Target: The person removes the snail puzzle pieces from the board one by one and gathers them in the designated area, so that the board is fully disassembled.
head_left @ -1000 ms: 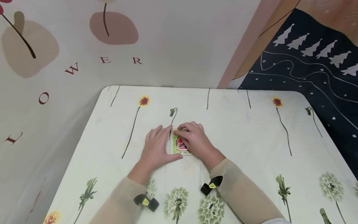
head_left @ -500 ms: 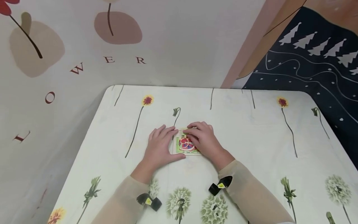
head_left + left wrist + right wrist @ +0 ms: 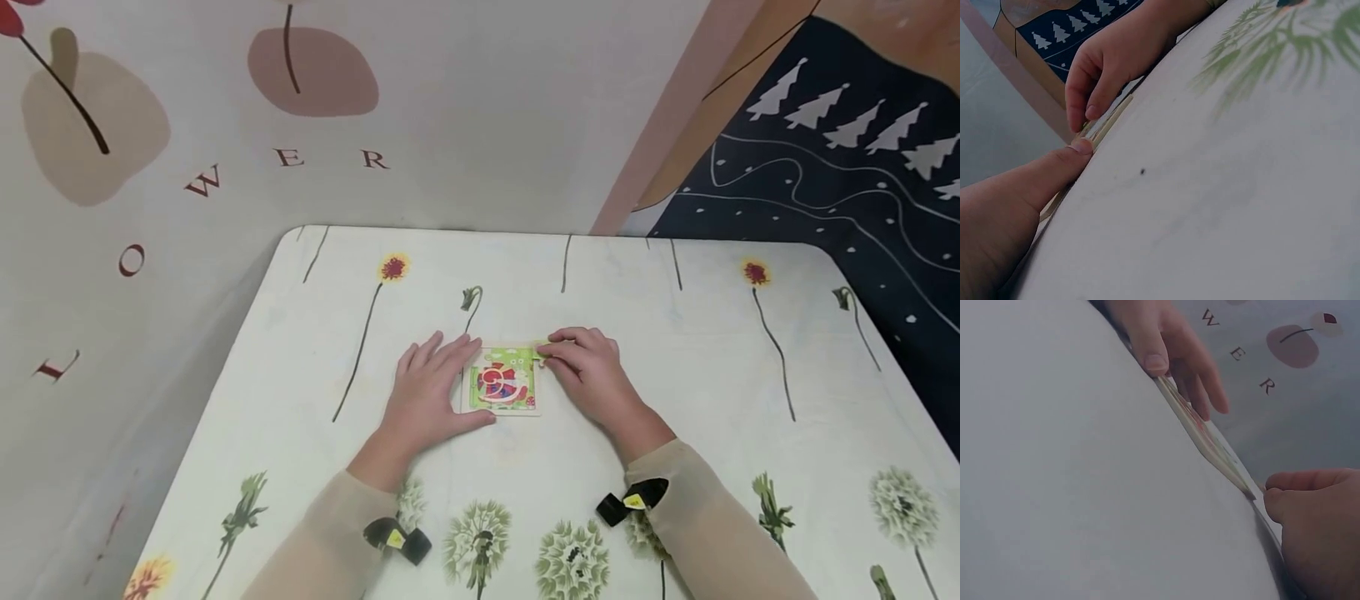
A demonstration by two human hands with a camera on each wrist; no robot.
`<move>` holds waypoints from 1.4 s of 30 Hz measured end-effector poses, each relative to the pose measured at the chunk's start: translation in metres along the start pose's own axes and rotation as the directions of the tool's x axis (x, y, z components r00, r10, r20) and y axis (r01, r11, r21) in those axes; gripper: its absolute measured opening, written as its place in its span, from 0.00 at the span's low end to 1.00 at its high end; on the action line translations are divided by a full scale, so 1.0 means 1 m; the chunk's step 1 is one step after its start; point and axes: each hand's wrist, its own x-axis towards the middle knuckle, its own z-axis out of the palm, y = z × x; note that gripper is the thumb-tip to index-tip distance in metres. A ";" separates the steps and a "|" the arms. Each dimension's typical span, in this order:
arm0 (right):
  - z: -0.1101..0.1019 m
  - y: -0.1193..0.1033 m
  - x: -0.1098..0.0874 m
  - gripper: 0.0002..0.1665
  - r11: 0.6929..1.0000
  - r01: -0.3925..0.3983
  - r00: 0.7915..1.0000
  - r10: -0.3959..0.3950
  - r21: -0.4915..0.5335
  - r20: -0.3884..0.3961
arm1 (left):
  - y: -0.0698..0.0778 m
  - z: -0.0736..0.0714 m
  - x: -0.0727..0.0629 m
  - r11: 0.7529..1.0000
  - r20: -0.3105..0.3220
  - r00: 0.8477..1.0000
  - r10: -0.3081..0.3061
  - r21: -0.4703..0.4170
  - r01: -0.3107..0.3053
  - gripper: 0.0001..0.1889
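A small flat jigsaw puzzle (image 3: 501, 385) with a red and purple snail-like picture on a green ground lies on the table. My left hand (image 3: 427, 392) spans its left side, fingers spread and fairly straight at the far corner. The left thumb (image 3: 1072, 153) rests along the near edge in the left wrist view. At the far right corner, my right hand (image 3: 596, 375) pinches a small green puzzle piece (image 3: 539, 353) between thumb and forefinger. In the right wrist view these fingertips largely hide the piece.
The table (image 3: 675, 358) has a white cloth printed with flowers and dandelions. Behind it hangs a pale printed wall cloth (image 3: 465, 117), with a dark tree-patterned cloth (image 3: 840, 167) at the right. Each sleeve carries a black strap-on device (image 3: 633, 502).
My right hand has moved right from over the puzzle to its far right corner, uncovering the picture. My left hand keeps its place at the puzzle's left side.
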 end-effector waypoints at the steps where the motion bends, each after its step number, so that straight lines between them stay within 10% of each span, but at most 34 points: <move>1: -0.002 0.002 -0.001 0.15 1.000 -0.007 1.000 0.007 -0.001 -0.005 | 0.000 0.000 0.000 1.000 -0.001 1.000 0.004 0.000 -0.004 0.58; 42: -0.004 0.008 -0.004 0.12 0.995 -0.059 0.991 0.068 0.076 -0.116 | 0.001 -0.002 0.001 1.000 -0.019 1.000 0.013 -0.001 -0.013 0.56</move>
